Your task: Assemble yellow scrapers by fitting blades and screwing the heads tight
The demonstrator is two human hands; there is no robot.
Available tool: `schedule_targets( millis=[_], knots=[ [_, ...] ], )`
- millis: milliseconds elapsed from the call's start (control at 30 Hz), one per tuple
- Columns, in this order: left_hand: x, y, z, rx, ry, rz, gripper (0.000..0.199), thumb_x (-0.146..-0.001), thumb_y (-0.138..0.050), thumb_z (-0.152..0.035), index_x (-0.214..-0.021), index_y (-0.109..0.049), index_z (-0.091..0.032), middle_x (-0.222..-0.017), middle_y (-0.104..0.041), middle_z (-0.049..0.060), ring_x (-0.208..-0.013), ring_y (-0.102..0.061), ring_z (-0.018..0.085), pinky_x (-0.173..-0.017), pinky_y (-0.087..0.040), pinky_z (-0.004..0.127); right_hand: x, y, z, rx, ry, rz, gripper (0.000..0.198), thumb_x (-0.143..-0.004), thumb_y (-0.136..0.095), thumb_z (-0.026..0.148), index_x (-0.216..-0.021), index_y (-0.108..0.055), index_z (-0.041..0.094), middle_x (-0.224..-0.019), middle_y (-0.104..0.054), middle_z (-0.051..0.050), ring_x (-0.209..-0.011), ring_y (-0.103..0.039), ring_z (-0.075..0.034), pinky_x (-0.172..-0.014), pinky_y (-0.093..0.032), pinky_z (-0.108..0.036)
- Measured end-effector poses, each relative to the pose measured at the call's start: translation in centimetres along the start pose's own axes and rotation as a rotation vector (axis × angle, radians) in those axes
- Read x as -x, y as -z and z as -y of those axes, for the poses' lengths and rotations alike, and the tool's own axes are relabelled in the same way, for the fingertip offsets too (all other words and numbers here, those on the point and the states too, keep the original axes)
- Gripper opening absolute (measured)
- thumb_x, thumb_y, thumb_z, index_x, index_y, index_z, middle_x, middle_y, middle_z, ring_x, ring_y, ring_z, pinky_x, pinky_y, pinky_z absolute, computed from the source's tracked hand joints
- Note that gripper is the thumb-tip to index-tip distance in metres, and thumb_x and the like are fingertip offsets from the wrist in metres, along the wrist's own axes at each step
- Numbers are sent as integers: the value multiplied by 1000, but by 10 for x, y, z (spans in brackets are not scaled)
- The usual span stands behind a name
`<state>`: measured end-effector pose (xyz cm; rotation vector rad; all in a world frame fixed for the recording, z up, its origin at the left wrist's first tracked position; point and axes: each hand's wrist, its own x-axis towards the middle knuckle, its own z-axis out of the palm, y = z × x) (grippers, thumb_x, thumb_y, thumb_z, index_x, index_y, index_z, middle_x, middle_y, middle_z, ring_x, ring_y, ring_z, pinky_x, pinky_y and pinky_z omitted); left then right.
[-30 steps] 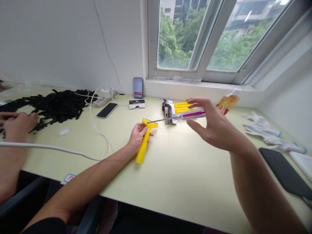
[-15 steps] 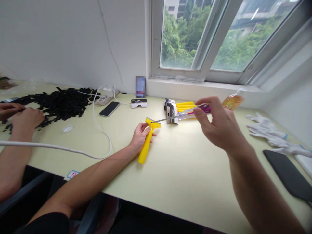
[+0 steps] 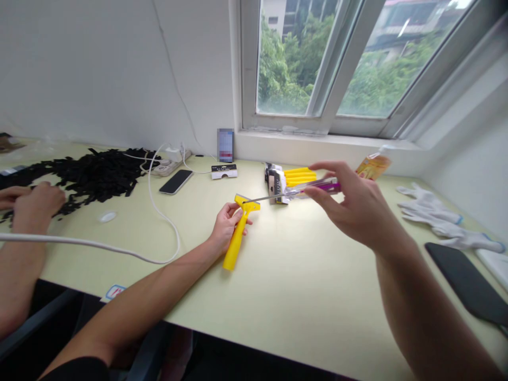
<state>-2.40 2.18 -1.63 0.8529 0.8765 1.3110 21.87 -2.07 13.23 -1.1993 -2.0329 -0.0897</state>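
A yellow scraper [image 3: 235, 244] with a wide flat head is gripped near its neck by my left hand [image 3: 226, 227]. Its handle slants down toward the table's front edge. My right hand [image 3: 349, 203] is closed around the purple and clear handle of a screwdriver [image 3: 322, 187]. The screwdriver's thin shaft points left, and its tip meets the scraper's head at the left screw spot; a screw there is too small to make out. Behind the shaft lie several yellow scraper handles [image 3: 299, 174] beside black-and-white packaging boxes [image 3: 277, 185].
At the left, another person's hands [image 3: 37, 203] work by a heap of black strips [image 3: 99, 172]. A white cable [image 3: 174, 227] loops near a phone [image 3: 175, 181] and a power strip [image 3: 169, 165]. White gloves [image 3: 432, 211], a bottle [image 3: 373, 164] and a dark flat pad [image 3: 464, 280] lie right.
The view has shifted slightly. My right hand's fingers have changed position on the screwdriver handle, while its tip stays at the scraper's head. My left hand keeps its hold.
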Motion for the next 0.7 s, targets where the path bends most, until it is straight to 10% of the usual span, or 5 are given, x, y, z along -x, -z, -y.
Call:
schedule_targets(
  millis=[700],
  knots=[
    [1,-2,0,-20,-27,-18,35,-75,-73,-31,-92,-45,-20,-115,-54,4,-62,-68,13,-36,-47,21,1,-9,-2,-78,-34,-4,47,-90,-56,40,-132,-43,22,-104,-67,-9,-88,-68,-24,-76,-54,-37]
  ],
)
